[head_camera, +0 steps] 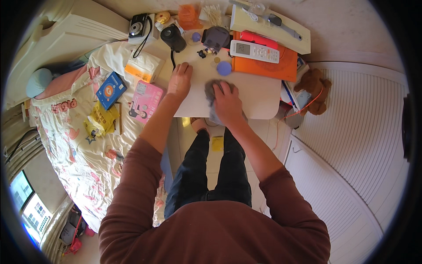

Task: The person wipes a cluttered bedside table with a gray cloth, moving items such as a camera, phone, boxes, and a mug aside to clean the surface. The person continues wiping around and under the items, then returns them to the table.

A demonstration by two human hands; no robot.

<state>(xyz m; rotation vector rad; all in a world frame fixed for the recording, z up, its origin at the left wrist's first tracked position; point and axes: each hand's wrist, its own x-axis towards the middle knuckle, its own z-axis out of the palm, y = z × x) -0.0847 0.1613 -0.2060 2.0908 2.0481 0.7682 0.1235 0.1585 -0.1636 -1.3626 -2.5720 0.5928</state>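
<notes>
My right hand (pixel 226 100) presses a grey cloth (pixel 214 86) onto the white tabletop (pixel 194 102) near its front edge; part of the cloth hangs over that edge. My left hand (pixel 180 77) rests on the tabletop at the left, its fingers curled; whether anything lies under them cannot be seen. Just beyond it stand a black cylindrical object (pixel 173 38) and its dark strap. A round blue-violet disc (pixel 224 68) lies beyond the cloth, with coins (pixel 217 60) and a small figurine keychain (pixel 207 52) behind it. A white remote control (pixel 254 51) lies on an orange box (pixel 286 64) at the right.
Along the back are a compact camera (pixel 136 28), cotton swabs (pixel 214 15) and a long cream box (pixel 296 43). A tissue pack (pixel 145 66) and pink box (pixel 147 100) sit left, beside the bed (pixel 75 158). A brown plush toy (pixel 315 90) is at the right.
</notes>
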